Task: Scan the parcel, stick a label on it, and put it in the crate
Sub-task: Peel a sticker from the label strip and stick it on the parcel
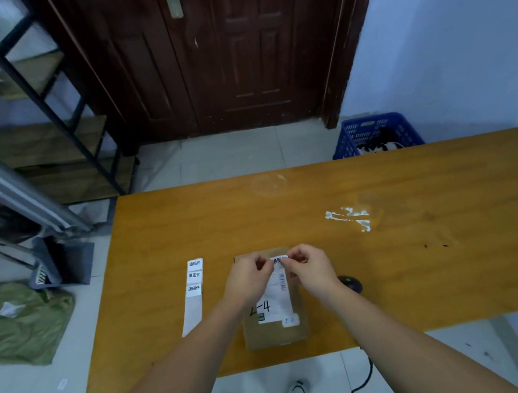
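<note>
A flat brown cardboard parcel (276, 333) lies on the orange wooden table (388, 262), near its front edge. A white shipping slip with "2-4" written on it covers the parcel's top. A small white label (278, 260) with black print is pinched between my left hand (250, 279) and my right hand (310, 269), just above the parcel's far end. A strip of label backing (192, 292) with three more labels lies to the left of the parcel. The black scanner (351, 283) rests on the table, partly hidden behind my right wrist. The blue crate (376, 134) stands on the floor beyond the table.
A dark wooden door is straight ahead. Metal shelving stands at the left, with a green bag (17, 324) and a grey bin on the floor beside it. White tape residue (350, 216) marks the table. The scanner's black cable (360, 385) hangs off the front edge.
</note>
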Demonstrator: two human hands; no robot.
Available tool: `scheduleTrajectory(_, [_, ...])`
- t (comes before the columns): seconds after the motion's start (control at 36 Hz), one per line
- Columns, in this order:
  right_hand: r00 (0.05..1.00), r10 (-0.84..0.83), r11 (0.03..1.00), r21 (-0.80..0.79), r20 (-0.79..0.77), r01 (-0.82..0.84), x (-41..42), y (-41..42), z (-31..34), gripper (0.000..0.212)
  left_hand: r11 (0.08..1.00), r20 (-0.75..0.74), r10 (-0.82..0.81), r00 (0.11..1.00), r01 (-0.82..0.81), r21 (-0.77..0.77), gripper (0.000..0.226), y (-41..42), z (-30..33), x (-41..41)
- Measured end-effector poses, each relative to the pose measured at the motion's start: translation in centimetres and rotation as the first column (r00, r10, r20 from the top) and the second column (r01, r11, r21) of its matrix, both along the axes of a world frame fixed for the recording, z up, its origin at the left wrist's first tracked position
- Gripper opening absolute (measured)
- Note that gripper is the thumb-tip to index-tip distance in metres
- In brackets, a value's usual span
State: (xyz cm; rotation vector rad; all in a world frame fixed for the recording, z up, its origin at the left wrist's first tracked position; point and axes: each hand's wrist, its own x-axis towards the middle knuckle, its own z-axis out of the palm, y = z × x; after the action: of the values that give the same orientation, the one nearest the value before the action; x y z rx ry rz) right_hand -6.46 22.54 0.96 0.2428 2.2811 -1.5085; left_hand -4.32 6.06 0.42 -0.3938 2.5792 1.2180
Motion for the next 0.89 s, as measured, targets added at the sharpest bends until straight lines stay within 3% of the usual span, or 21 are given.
scheduleTrajectory(0.14, [0.999,-0.030,0.999,0.040,0.041,0.028,-1.5,-0.2,-0.6,0.012,1.000,0.023,0.003,1.000,-0.003,0.011,0.021,0.6,-0.4,-1.7])
scheduleTrajectory(0.44, [0.996,-0.074,0.984,0.166,0.043,0.066,-2.9,-1.9,-2.5,0.018,0.986,0.178,0.034,0.983,-0.004,-0.167,0.024,0.7,-1.8,-3.7])
scheduleTrajectory(0.58, [0.992,-0.108,0.982,0.164,0.064,0.096,-3.2,-2.1,-2.8,0.017,0.974,0.215,0.042,0.976,0.008,-0.225,0.036,1.0,-1.9,-4.5])
scheduleTrajectory(0.89, [0.990,-0.095,0.981,0.179,0.104,0.075,-4.1,-1.9,-3.2,0.016,0.959,0.229,0.082,0.970,-0.014,-0.284,0.041,1.4,-2.1,-4.9])
